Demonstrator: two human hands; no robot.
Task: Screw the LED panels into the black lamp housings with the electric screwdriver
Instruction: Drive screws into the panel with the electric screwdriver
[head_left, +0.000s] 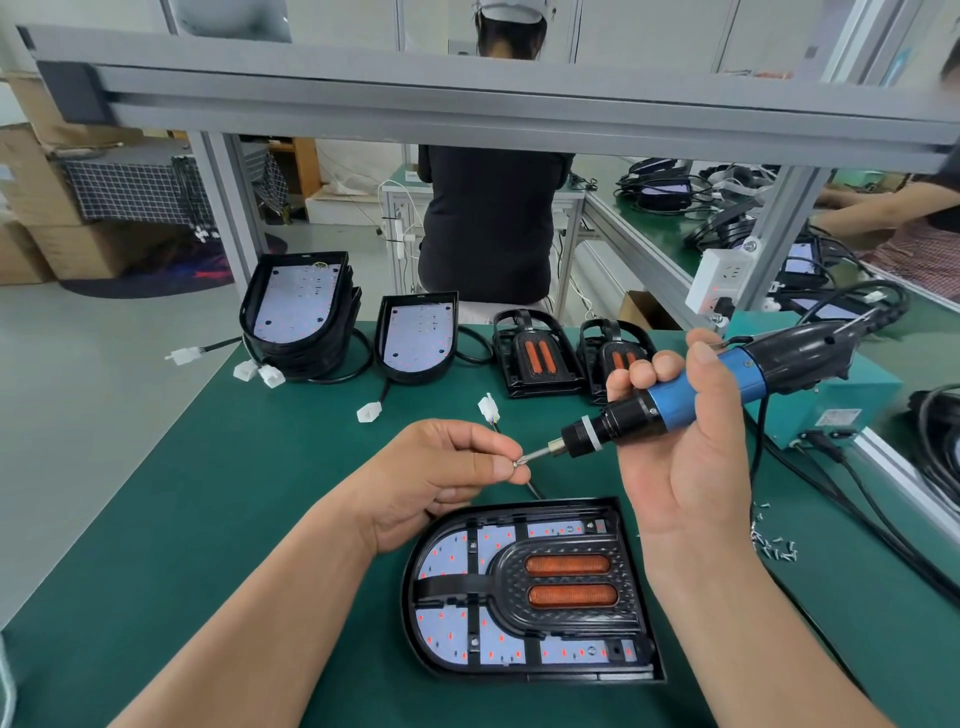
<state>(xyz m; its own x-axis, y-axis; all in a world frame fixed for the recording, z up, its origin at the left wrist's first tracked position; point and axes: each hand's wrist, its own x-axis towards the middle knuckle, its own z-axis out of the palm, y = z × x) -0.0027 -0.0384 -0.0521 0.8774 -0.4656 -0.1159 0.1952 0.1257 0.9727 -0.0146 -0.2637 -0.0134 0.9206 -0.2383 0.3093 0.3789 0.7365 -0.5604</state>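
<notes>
Workbench seen from above. We see the left hand (434, 480) raised above the green mat (197, 509), its thumb and forefinger pinching a small screw (516, 463) against the tip of the electric screwdriver (727, 384). The right hand (685, 467) is wrapped around the tool's blue barrel, fingers curled over the top and thumb along the far side. The tool lies nearly level in the air, its bit pointing left toward the screw.

Directly below both hands, a black lamp housing (410, 587) lies flat on the mat at the near edge. Inside it we find the LED panel (498, 647), white with red dots, partly covered by a black grille (506, 577) bearing two orange strips.

Along the far edge of the mat, from left to right, we note:
- a tilted stack of housings (298, 312) with panels;
- a single housing (418, 332);
- two separate black grilles (537, 353).

White plugs (369, 413) on black leads lie near them. A scatter of loose screws (776, 545) rests on the mat to the right of the near housing, and a teal box (852, 395) stands behind the screwdriver. Beyond the bench a person in a dark top (488, 218) sits facing away.
</notes>
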